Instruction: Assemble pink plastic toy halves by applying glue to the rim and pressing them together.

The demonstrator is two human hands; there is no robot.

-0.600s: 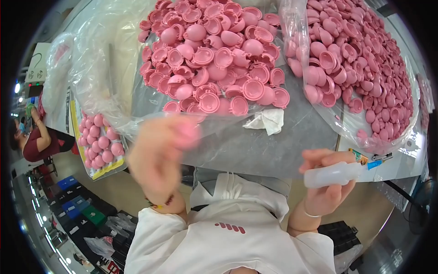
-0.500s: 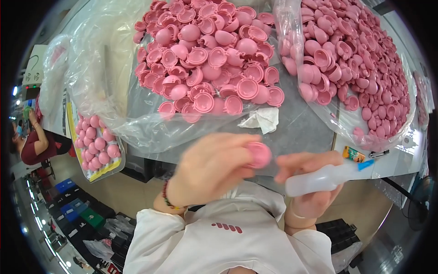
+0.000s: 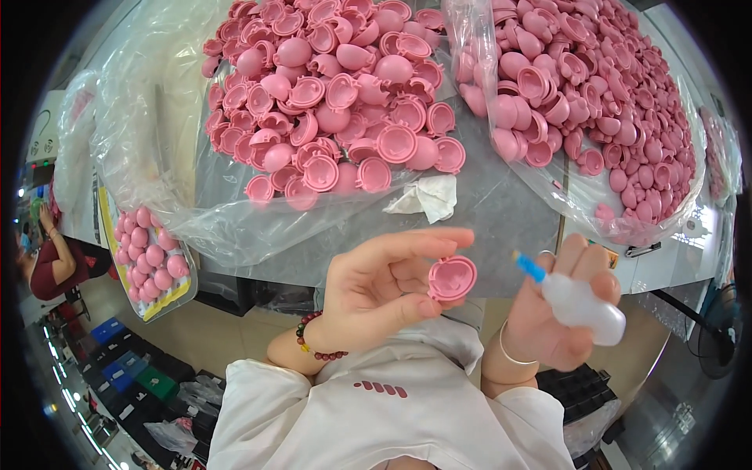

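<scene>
Between the thumb and fingers of my left hand [image 3: 376,294] is a pink plastic half-shell [image 3: 453,280], its hollow side facing up. My right hand [image 3: 568,313] grips a translucent white squeeze bottle [image 3: 583,309] with a blue tip [image 3: 530,268] that points up and left toward the half-shell. The tip and the half-shell are apart. Beyond my hands lies a heap of pink shells [image 3: 329,102], some hollow side up and others rounded side up. A crumpled white tissue [image 3: 427,197] rests on the grey table [image 3: 509,227] just past my left hand.
A clear plastic bag [image 3: 501,94] full of more pink shells [image 3: 595,94] lies at the right. At the left edge, a tray [image 3: 188,294] holds pink rounded pieces [image 3: 149,254]. Clear plastic sheeting [image 3: 141,133] covers the far left. Another person [image 3: 56,266] sits farther left.
The bottle has turned in my right hand, so its blue tip now points left instead of right. My left hand has opened out somewhat and the half-shell's hollow now shows.
</scene>
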